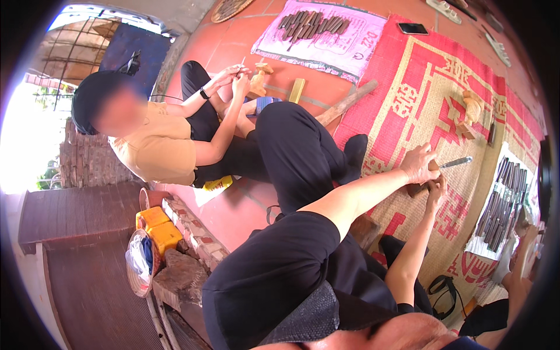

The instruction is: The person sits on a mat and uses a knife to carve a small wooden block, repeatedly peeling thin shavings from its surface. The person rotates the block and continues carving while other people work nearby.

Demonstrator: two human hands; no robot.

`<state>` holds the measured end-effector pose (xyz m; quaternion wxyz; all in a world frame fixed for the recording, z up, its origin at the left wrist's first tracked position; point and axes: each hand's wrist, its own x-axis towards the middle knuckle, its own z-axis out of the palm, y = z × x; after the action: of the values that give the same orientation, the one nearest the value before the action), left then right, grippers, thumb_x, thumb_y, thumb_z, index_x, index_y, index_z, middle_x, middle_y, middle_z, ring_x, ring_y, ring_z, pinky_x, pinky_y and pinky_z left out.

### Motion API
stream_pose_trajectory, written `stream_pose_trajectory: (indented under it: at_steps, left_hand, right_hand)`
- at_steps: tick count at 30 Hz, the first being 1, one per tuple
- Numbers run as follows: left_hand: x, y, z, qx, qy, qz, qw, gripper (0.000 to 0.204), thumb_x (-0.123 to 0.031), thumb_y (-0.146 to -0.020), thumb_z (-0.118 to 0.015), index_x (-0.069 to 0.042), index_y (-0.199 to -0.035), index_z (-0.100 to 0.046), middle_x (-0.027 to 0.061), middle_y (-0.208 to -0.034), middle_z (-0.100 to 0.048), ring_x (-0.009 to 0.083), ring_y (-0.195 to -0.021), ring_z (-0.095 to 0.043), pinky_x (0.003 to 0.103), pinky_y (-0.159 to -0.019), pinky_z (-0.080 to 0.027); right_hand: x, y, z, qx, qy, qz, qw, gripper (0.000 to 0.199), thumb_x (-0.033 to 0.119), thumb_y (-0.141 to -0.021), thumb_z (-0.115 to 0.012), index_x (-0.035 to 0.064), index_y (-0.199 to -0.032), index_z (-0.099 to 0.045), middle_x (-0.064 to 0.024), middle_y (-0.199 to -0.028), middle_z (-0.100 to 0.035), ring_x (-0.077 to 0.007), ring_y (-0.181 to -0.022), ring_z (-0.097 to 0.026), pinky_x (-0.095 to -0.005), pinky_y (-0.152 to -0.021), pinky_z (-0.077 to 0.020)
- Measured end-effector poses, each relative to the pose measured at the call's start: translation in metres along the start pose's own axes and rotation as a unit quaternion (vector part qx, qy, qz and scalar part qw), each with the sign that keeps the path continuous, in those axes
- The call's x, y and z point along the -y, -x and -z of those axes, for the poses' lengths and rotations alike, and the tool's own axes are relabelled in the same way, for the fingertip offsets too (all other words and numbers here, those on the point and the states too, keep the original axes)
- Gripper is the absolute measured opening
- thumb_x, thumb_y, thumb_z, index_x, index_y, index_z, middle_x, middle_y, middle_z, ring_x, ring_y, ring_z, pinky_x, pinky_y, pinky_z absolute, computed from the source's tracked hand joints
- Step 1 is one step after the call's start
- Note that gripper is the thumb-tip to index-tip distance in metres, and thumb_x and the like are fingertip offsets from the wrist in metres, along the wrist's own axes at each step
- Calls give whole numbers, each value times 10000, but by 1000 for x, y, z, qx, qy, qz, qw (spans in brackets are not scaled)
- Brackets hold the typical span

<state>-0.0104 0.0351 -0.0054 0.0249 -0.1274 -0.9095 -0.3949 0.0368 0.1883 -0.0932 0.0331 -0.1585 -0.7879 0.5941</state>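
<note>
Both of my hands are together over the woven mat. My left hand [419, 165] is closed around a small brown wooden piece [433, 165]. A slim metal carving tool [457, 162] sticks out to the right beside that piece; which hand steadies it I cannot tell. Just below, my right hand [436, 192] has its fingers curled up against the work, and what they grip is hidden. Beyond my hands, a pale carved wooden figure [472, 108] stands on the mat, with a dark slim tool [492, 134] lying near it.
Rows of dark tools [507, 195] lie on a white sheet at right; more tools [312, 26] rest on a pink cloth [268, 44] at the back. A co-worker [169, 140] sits at left by another carved figure [259, 80]. Another person's arm [519, 268] shows lower right. A phone [413, 28] lies farther off.
</note>
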Motion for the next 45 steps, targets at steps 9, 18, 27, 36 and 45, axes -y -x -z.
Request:
stream_pose_trajectory:
  at_steps: [9, 18, 27, 36, 45]
  left_hand:
    - [3, -7, 7, 18, 5, 35, 999, 447, -424, -664, -686, -60, -909, -602, 95, -995, -527, 250, -885, -601, 383, -750, -520]
    - [6, -5, 8, -8, 13, 29, 999, 429, -403, -669, -688, -48, -894, -598, 106, -969, -527, 261, -864, -597, 398, -724, -514]
    - [0, 0, 4, -19, 1, -8, 1000, 433, -414, -665, -682, -57, -899, -605, 101, -981, -525, 257, -859, -600, 389, -721, -516]
    - [6, -4, 7, 7, 3, 26, 1000, 441, -420, -667, -689, -63, -910, -601, 94, -993, -526, 249, -891, -600, 392, -727, -513]
    - [10, -7, 8, 0, 1, 28, 1000, 429, -433, -682, -693, -78, -900, -593, 81, -975, -524, 243, -868, -597, 382, -718, -511]
  right_hand:
    - [-18, -8, -10, -2, 110, 24, 994, 197, 107, -734, -676, 59, -924, -661, -58, -879, -642, -245, -759, -587, -368, -705, -466]
    - [21, 9, -12, 73, 102, 36, 991, 183, 63, -710, -690, 31, -886, -648, -9, -1197, -573, -208, -950, -546, -346, -839, -451]
    - [-14, -12, 4, -5, 46, -24, 999, 125, 13, -751, -665, 12, -874, -644, -62, -941, -655, -138, -764, -601, -292, -673, -488]
    - [6, -2, -10, 58, 54, 67, 995, 171, 27, -730, -667, 26, -900, -649, -20, -900, -611, -164, -812, -551, -312, -727, -449]
    - [4, 0, -10, 88, 150, 47, 984, 351, 59, -682, -720, 82, -1030, -675, -46, -1195, -583, -255, -1056, -540, -377, -914, -432]
